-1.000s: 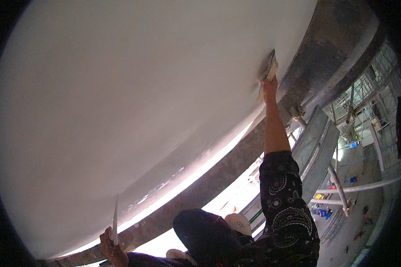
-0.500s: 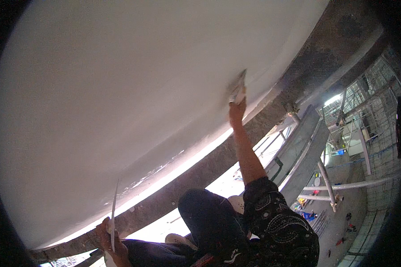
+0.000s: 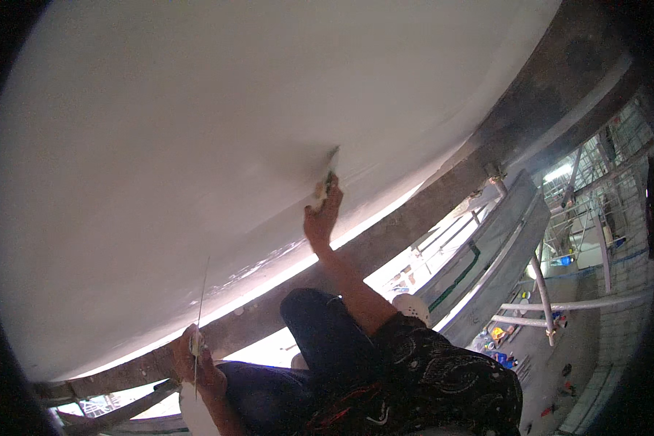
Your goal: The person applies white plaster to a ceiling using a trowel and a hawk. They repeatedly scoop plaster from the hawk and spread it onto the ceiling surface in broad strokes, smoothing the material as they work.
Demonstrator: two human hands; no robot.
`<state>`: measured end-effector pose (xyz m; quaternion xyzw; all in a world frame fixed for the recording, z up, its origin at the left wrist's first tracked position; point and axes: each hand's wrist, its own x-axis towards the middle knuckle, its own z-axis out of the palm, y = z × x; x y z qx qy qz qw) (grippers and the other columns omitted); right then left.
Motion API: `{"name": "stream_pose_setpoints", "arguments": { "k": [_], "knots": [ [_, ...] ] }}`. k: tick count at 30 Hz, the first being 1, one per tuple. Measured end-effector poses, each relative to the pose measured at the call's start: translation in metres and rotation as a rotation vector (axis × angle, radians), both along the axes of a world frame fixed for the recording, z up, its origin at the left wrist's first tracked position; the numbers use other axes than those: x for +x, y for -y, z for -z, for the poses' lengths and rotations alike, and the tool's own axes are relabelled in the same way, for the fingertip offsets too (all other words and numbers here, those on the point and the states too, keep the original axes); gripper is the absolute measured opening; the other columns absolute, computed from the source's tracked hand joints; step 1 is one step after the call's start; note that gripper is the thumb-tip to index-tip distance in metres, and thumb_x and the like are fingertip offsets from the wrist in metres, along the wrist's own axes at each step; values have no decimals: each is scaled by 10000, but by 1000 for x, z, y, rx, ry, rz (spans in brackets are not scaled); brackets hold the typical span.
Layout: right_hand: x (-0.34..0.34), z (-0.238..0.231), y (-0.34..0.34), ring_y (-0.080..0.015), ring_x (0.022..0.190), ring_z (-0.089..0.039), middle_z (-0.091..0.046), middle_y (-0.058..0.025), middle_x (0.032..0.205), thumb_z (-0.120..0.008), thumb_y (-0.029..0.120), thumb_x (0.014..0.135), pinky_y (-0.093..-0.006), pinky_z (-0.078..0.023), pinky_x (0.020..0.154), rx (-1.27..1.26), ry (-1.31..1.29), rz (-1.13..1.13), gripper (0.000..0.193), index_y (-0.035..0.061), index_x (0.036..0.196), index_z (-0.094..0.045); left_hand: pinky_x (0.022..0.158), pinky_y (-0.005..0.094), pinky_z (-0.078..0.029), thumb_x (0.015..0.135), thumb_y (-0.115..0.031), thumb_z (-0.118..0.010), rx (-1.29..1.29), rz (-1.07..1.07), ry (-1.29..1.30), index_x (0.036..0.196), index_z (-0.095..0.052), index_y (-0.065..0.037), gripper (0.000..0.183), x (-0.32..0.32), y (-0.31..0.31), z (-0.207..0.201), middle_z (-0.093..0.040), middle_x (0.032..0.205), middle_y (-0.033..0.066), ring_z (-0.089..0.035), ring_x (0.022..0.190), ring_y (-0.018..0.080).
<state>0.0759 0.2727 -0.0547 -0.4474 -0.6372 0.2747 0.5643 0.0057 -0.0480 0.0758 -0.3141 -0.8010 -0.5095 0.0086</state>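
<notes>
Lightly run the trowel [image 3: 330, 173], clasped in the right hand [image 3: 323, 221], evenly along the pale surface [image 3: 196, 145]. Steady the thin plate [image 3: 201, 305], gripped in the left hand [image 3: 209, 376].

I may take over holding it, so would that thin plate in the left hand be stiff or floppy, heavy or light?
The thin plate is probably fairly stiff: its upper part, beyond the left hand, looks straight. It's likely light for its size, since its edge looks very thin. Pushed sideways, that slim upper part might flex slightly.
</notes>
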Motion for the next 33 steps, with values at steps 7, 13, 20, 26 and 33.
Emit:
{"name": "stream_pose_setpoints", "arguments": {
  "k": [7,13,20,26,33],
  "knots": [
    [-82,-25,114,-347,986,-396,-389,-197,1073,-494,176,757,-439,-331,853,1,-102,-79,525,-18,1196,-281,751,278,-413,786,-173,-515,42,-62,122,977,-501,14,268,-10,10,8,-542,864,94,-526,813,179],
    [-59,-11,173,-295,931,-472,-451,-145,997,-599,72,632,-368,-402,784,-633,-310,-882,570,7,1140,-349,653,312,-402,825,-143,-419,32,28,1,949,-498,25,224,-11,24,3,-523,804,125,-485,706,204],
    [31,-20,138,-240,866,-509,-487,-88,910,-572,-5,613,-357,-437,768,-691,-340,-715,474,35,1057,-412,582,316,-415,810,-273,-481,90,52,391,900,-513,22,310,-13,40,-13,-543,752,96,-512,673,171],
    [93,-117,109,-240,927,-502,-492,-108,949,-500,-97,566,-382,-434,811,-807,-1055,-707,544,20,1089,-408,461,223,-391,837,-309,-437,11,319,689,844,-525,-12,310,-27,22,-18,-522,647,38,-480,525,97],
    [117,-153,103,-272,990,-486,-501,-132,1006,-482,-113,547,-466,-348,898,-448,-979,-800,593,15,1121,-401,478,248,-391,805,-395,-463,-109,353,786,940,-532,12,435,-18,-24,15,-550,708,65,-478,534,108]
  ]
}}
